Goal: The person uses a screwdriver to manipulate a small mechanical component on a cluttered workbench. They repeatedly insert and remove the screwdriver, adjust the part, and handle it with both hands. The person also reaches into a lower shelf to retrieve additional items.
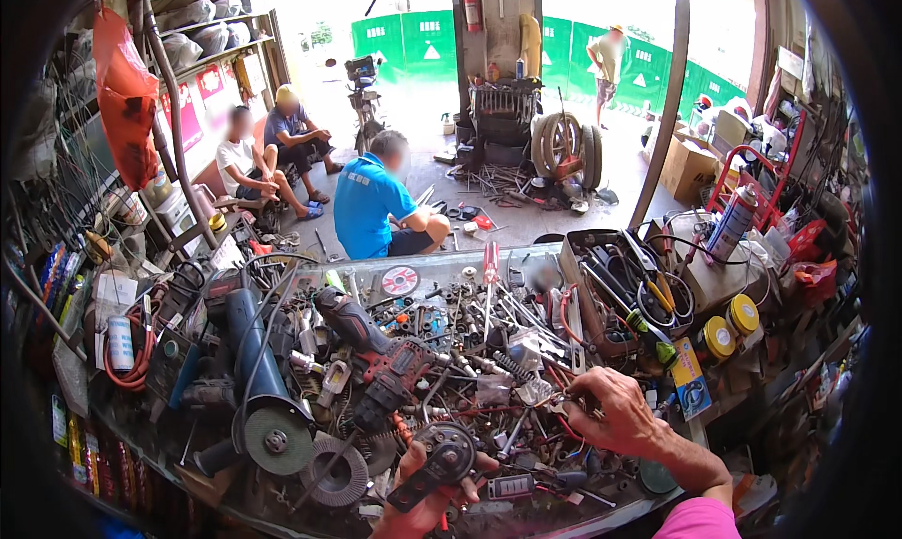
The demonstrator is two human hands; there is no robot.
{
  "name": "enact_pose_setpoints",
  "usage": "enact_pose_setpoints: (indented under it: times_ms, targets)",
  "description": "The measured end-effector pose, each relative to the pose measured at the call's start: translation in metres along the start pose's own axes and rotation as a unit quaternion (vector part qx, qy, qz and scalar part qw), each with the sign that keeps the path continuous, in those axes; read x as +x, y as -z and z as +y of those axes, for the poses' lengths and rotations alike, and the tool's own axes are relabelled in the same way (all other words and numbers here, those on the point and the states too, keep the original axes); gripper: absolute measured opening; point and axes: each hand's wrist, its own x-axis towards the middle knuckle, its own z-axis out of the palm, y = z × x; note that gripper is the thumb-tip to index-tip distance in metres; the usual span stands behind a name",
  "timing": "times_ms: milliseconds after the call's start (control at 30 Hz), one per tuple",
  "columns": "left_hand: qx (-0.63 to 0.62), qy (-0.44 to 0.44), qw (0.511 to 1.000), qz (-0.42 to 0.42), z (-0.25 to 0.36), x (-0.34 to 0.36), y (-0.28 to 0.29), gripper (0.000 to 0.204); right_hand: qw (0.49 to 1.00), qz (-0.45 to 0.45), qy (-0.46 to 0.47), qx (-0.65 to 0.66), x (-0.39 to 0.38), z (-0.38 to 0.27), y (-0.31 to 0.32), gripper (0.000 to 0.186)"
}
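At the near edge of the cluttered bench, my left hand grips a black round metal part with a lever-like arm. My right hand reaches over the heap of loose metal parts on the right, fingers bent and drawn together. Whatever lies between those fingertips is too small to make out. Beside it are coil springs and small fittings. Left of the held part lies a red and black cordless power tool. Farther left rests a blue angle grinder with a grey-green disc, near a flap wheel.
A tool tray with pliers and screwdrivers stands at the back right, near a spray can and yellow-lidded tins. An orange bag hangs left. Beyond the bench a person in blue squats; others sit and stand farther off.
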Motion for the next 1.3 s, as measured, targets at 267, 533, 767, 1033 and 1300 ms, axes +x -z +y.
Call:
enact_pose_setpoints:
  times_ms: [267, 533, 767, 1033, 1300]
  targets:
    - [0.051, 0.014, 0.995, 0.084, 0.002, -0.001, -0.007, 0.108, 0.993, 0.118, 0.004, 0.025, -0.018, 0.009, -0.010, 0.021]
    - [0.027, 0.014, 0.994, 0.105, 0.003, -0.004, -0.016, 0.108, 0.993, 0.112, 0.029, -0.006, -0.021, 0.019, -0.010, 0.021]
    - [0.078, -0.006, 0.997, 0.008, 0.006, -0.002, 0.001, 0.095, 0.992, 0.111, 0.062, -0.019, -0.024, 0.025, -0.012, 0.022]
    - [0.134, -0.005, 0.989, -0.062, 0.012, -0.007, -0.008, 0.093, 0.992, 0.111, 0.058, -0.027, -0.028, 0.026, -0.011, 0.020]
    - [0.038, 0.010, 0.998, 0.050, 0.004, -0.006, -0.026, 0.106, 0.989, 0.118, 0.084, -0.032, -0.029, 0.029, -0.014, 0.024]
